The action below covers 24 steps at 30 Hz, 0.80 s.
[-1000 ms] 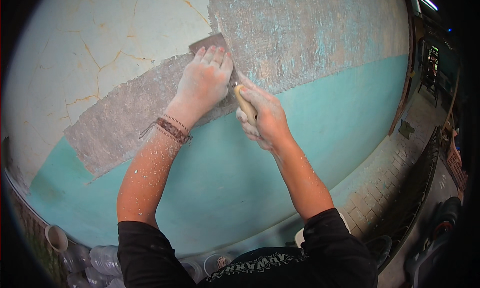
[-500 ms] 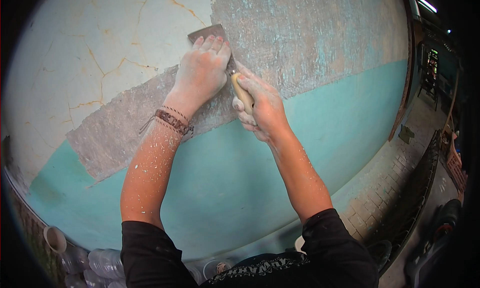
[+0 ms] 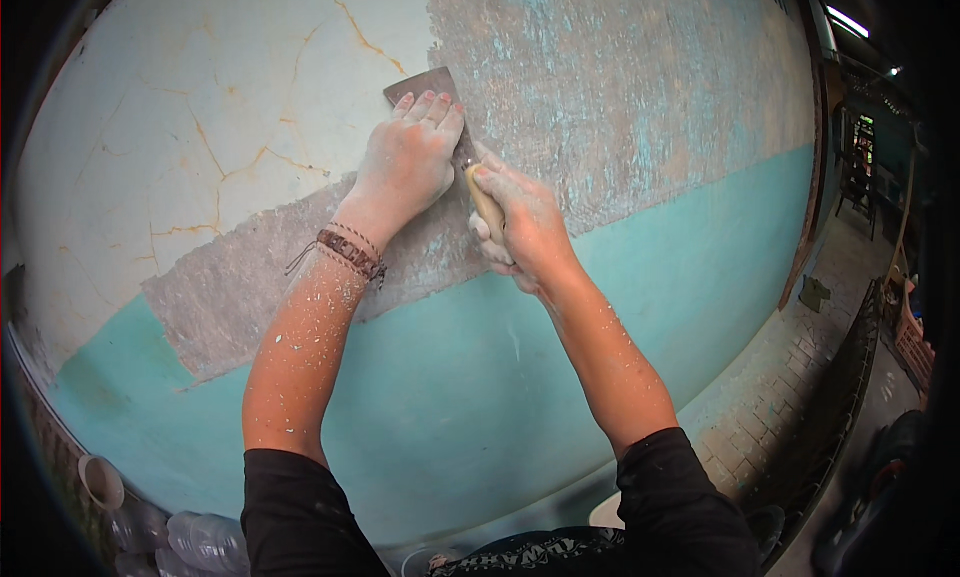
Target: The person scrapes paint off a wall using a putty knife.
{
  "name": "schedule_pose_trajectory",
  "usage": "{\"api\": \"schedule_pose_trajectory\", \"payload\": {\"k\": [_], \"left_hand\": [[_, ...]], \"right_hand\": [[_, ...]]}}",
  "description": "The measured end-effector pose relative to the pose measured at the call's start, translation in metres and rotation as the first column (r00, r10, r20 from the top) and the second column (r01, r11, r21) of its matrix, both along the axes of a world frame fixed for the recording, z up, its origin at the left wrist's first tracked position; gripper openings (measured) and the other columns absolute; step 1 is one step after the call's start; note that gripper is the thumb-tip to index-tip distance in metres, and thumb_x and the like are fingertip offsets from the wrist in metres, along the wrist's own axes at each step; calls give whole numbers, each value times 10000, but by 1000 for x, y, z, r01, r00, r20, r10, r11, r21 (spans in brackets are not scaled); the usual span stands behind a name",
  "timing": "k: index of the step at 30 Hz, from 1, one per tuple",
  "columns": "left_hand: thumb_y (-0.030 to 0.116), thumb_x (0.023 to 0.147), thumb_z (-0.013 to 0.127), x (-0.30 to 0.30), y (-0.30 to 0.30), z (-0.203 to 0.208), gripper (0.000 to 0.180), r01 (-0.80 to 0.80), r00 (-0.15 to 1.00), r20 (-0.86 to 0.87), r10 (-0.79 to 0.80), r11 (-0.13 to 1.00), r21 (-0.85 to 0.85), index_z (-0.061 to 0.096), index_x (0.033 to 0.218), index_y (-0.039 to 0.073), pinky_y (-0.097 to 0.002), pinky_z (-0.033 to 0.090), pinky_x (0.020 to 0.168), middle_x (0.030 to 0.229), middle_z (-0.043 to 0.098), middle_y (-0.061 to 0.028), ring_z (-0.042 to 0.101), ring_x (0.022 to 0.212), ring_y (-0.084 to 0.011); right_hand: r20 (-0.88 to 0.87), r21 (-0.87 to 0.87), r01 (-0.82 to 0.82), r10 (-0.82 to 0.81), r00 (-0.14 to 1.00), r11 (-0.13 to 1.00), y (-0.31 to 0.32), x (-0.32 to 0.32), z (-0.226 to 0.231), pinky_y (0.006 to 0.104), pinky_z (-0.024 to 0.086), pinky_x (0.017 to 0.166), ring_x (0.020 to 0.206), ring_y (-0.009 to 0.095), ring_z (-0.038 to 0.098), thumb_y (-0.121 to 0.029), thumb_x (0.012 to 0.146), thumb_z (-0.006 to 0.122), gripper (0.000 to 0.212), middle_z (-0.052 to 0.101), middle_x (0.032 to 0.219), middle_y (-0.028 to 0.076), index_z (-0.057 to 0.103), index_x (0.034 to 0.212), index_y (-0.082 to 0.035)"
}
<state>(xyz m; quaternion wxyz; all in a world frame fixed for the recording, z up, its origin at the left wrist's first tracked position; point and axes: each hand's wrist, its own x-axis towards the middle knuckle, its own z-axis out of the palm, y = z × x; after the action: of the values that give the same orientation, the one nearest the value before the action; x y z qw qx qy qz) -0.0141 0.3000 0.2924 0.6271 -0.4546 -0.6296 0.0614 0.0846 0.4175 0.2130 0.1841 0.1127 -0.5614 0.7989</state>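
Note:
A scraper with a broad dark metal blade (image 3: 424, 81) and a pale wooden handle (image 3: 487, 205) lies against the wall. My right hand (image 3: 525, 217), dusted white, is closed round the handle. Over the blade, my left hand (image 3: 408, 162) presses with its fingers side by side, their tips just short of the edge; its thumb is hidden. The blade's edge meets pale cracked paint (image 3: 190, 87) beside a rough grey stripped patch (image 3: 620, 97). A strip of grey stripped wall (image 3: 250, 267) runs to the lower left. Paint flecks cling to my left forearm.
Smooth turquoise wall (image 3: 450, 417) spans below the stripped area. Clear plastic bottles (image 3: 205, 542) and a pale bucket (image 3: 101, 482) stand at the lower left. To the right lie a brick-paved path (image 3: 760, 407), a dark cloth-like item (image 3: 814, 295) and a pinkish crate (image 3: 912, 337).
The view has shifted slightly, so the wall, scraper and both hands appear a little lower. Both hands keep the same hold on the scraper.

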Motion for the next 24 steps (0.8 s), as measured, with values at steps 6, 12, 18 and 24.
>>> {"api": "schedule_pose_trajectory", "payload": {"k": [6,12,18,24], "left_hand": [[59,696,624,-5,3,32,452,-35,994,101,29,998,54,632,1145,10,-435,491,961,1202,632,-201,605,1118,-354],[61,710,623,0,3,38,463,-67,995,78,70,997,-43,630,1169,5,-426,467,1019,1214,627,-206,596,1143,-352],[56,729,608,5,3,47,410,-50,989,139,43,998,44,647,1134,12,-418,466,1013,1197,635,-203,594,1140,-358],[74,756,602,0,0,50,367,53,999,-6,-53,999,-3,657,1115,22,-426,477,989,1197,633,-199,591,1139,-352]], "right_hand": [[-269,33,39,-29,963,999,3,-4,31,262,297,359,410,85,364,-313,945,547,515,523,616,22,465,1438,-187],[-62,98,115,-109,992,988,-1,3,35,221,255,343,415,54,334,-296,968,501,512,474,624,-6,430,1456,-158],[-238,44,97,-84,968,994,-2,2,48,277,302,352,409,95,384,-311,933,551,497,516,605,26,500,1414,-198],[-78,128,201,-192,978,971,-10,6,49,221,260,355,408,47,319,-300,970,492,467,464,598,-24,478,1422,-184]]}}
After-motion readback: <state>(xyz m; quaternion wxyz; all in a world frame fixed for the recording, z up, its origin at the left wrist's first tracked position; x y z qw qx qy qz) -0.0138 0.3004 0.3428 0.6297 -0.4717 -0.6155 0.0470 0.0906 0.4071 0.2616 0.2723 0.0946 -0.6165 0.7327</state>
